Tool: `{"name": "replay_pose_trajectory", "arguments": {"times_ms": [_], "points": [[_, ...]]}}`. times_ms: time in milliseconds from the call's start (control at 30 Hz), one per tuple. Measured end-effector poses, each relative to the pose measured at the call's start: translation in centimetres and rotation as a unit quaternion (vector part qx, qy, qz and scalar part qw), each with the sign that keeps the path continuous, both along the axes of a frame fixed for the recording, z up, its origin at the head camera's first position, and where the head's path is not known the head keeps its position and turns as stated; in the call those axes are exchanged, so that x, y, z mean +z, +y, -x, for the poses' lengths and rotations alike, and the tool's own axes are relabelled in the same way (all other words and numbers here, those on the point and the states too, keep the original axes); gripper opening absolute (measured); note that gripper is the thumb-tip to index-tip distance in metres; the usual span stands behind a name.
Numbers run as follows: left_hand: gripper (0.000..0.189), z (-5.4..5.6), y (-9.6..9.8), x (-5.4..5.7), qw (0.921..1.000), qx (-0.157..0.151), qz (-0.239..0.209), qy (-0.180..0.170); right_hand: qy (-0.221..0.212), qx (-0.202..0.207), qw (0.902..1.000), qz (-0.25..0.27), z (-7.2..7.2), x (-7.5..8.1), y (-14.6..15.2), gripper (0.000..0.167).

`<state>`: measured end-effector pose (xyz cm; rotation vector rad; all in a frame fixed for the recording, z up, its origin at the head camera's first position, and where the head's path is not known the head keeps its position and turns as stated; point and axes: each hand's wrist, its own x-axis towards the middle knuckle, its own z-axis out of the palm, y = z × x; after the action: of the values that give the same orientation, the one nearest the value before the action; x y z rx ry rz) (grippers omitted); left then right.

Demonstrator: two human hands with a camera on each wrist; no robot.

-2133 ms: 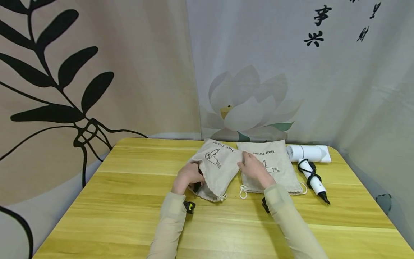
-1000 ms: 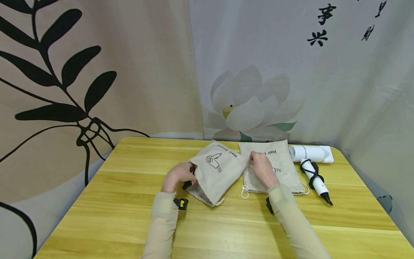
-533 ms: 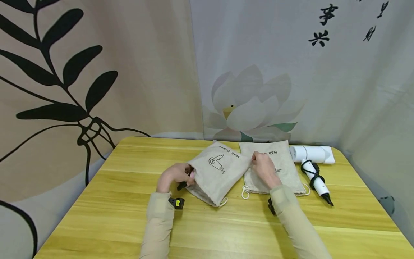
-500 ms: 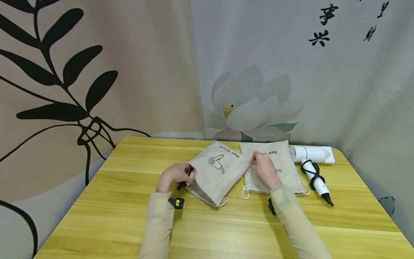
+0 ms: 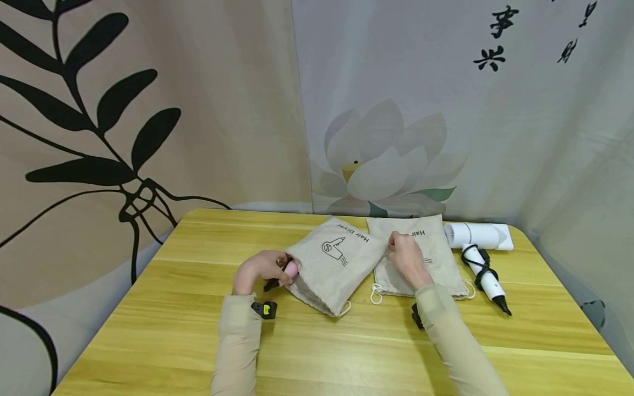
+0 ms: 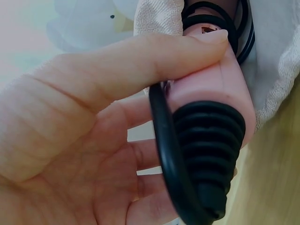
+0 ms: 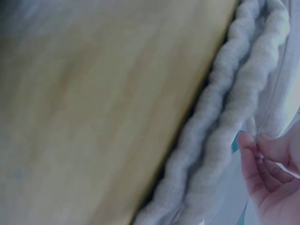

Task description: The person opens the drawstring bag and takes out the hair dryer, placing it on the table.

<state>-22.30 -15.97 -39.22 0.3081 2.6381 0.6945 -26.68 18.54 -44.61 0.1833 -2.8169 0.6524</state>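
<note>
At the mouth of the left cloth drawstring bag (image 5: 337, 269), my left hand (image 5: 264, 267) grips the end of a pink hair dryer (image 5: 291, 269). In the left wrist view its pink handle (image 6: 220, 84) shows, with a ribbed black cord sleeve (image 6: 208, 140) and black cord wound round it; the rest is hidden in the bag. My thumb lies across the handle, with the fingers behind. My right hand (image 5: 408, 261) pinches the right corner of the same bag between thumb and fingertips, as the right wrist view also shows.
A second bag (image 5: 441, 275) printed "Hair Dryer" lies flat under my right hand. To its right are a white hair dryer, with a thick barrel (image 5: 475, 235) and a cord-wrapped handle (image 5: 487, 283). The wooden table (image 5: 346, 352) meets a curtain (image 5: 238, 137) at the back.
My left hand has moved left out of the bag mouth, bringing the pink handle end into view. My right hand has kept its pinch on the corner and shifted slightly right.
</note>
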Motion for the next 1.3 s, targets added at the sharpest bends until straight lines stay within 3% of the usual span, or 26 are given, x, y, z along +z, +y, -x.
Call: {"name": "replay_pose_trajectory", "arguments": {"times_ms": [467, 767, 900, 1033, 1133, 1300], "points": [[0.043, -0.2, -0.9, 0.1, 0.9998, 0.015, 0.007, -0.009, 0.000, -0.007, 1.0000, 0.001, -0.1, 0.2, 0.3, 0.005], [0.035, -0.3, -0.2, 0.1, 0.9994, 0.030, 0.016, 0.005, -0.052, 0.007, 0.9979, -0.039, -0.3, 0.5, -0.1, 0.014], [0.039, -0.3, 0.2, 0.2, 0.9992, 0.036, 0.016, 0.010, -0.029, 0.036, 0.9979, -0.046, -0.6, 0.7, -0.6, 0.020], [0.047, -0.4, 0.6, 0.2, 0.9982, 0.058, 0.004, 0.011, 0.018, 0.097, 0.9938, -0.051, -0.9, 1.0, -1.4, 0.021], [0.049, -0.3, 0.6, 0.2, 0.9969, 0.074, 0.005, 0.026, -0.002, 0.130, 0.9904, -0.046, -1.3, 1.2, -1.9, 0.025], [0.052, -0.1, 0.8, 0.3, 0.9938, 0.092, 0.016, 0.061, -0.091, 0.148, 0.9837, -0.046, -1.9, 1.2, -2.3, 0.031]]}}
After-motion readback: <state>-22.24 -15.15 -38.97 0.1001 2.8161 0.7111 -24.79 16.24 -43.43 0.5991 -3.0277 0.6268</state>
